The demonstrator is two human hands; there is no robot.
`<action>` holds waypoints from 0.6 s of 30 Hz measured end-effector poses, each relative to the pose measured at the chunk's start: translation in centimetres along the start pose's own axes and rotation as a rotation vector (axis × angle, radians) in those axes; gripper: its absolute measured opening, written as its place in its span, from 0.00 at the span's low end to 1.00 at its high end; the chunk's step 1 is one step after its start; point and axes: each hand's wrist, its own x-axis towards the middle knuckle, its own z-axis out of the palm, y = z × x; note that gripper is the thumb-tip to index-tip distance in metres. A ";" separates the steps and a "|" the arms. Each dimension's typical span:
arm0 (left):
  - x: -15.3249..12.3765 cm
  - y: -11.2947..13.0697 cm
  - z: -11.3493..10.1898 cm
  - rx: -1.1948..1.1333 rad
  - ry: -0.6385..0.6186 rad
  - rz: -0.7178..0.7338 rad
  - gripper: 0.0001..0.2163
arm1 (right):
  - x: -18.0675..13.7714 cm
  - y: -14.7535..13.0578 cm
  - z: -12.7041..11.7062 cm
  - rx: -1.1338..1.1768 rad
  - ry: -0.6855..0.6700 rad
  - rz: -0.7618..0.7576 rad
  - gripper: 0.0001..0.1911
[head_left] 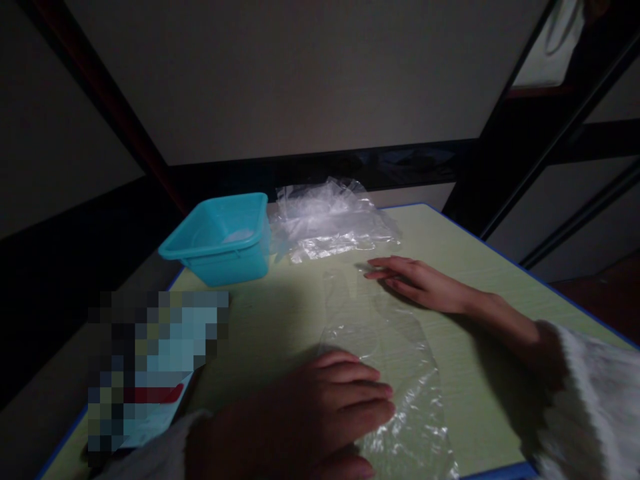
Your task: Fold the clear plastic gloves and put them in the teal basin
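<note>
A clear plastic bag (395, 360) lies flat along the pale green table (480, 267). My left hand (310, 413) rests palm down on the bag's near end, fingers stretched out towards the right. My right hand (415, 280) lies flat on the bag's far end, its fingers extended and pointing left. Both hands press on the bag and neither grips anything.
A turquoise plastic tub (220, 240) stands at the table's far left corner. Beside it lies a crumpled pile of clear plastic bags (330, 220). A blurred-out item (155, 367) sits at the near left edge. Dark frame bars rise behind the table.
</note>
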 end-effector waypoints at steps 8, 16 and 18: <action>0.2 -0.1 0.0 0.003 0.000 -0.005 0.18 | -0.2 0.6 0.3 -0.067 -0.017 0.016 0.22; 0.3 0.0 -0.2 0.013 -0.004 -0.010 0.18 | -0.3 0.8 0.4 -0.081 -0.012 0.022 0.23; 0.3 0.0 -0.3 0.011 0.000 -0.017 0.18 | -0.3 0.8 0.4 -0.085 -0.014 0.018 0.23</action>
